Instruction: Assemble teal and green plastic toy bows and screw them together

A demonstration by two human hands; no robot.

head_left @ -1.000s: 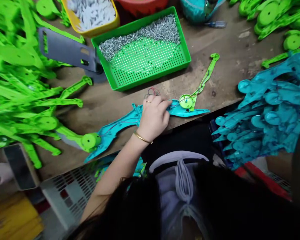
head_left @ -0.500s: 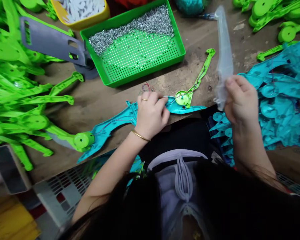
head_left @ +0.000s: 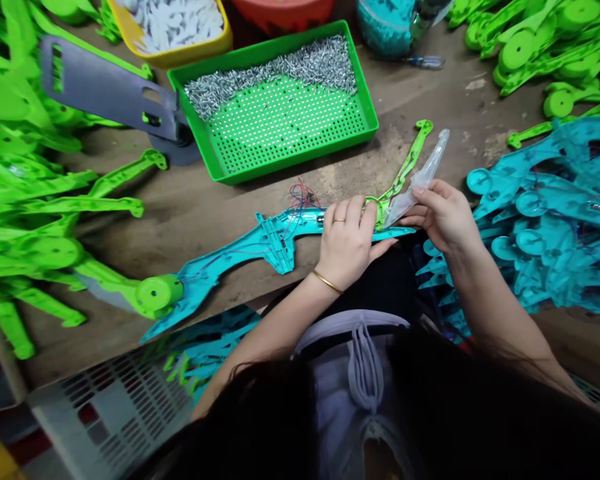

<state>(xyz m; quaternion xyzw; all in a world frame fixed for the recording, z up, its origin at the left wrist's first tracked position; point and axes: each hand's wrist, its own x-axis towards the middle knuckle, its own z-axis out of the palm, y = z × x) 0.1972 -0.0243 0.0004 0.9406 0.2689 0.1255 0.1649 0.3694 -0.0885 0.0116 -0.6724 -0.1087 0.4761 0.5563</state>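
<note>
A long turquoise plastic shell (head_left: 220,257) lies along the table's front edge, with thin red and blue wires (head_left: 303,198) looping up from its middle. My left hand (head_left: 349,233) presses over the shell's right part, its fingers curled round it and the round base of a green plastic arm (head_left: 409,163). Between thumb and fingers, my right hand (head_left: 445,213) pinches a translucent white plastic blade (head_left: 427,172). The blade's lower end is at the green arm's base; whether it is seated there cannot be seen. Another green piece (head_left: 155,297) sits at the shell's left end.
Behind the shell stands a green perforated tray (head_left: 290,127) of silvery screws. A grey stand (head_left: 113,90) is left of it, near a heap of green parts (head_left: 25,200). Turquoise shells (head_left: 545,207) pile up at right. A screwdriver (head_left: 427,61) lies at the back.
My right hand has brought the translucent blade down and left to the green arm's base, tilting it. My left hand has slid right along the shell, uncovering its middle and wires.
</note>
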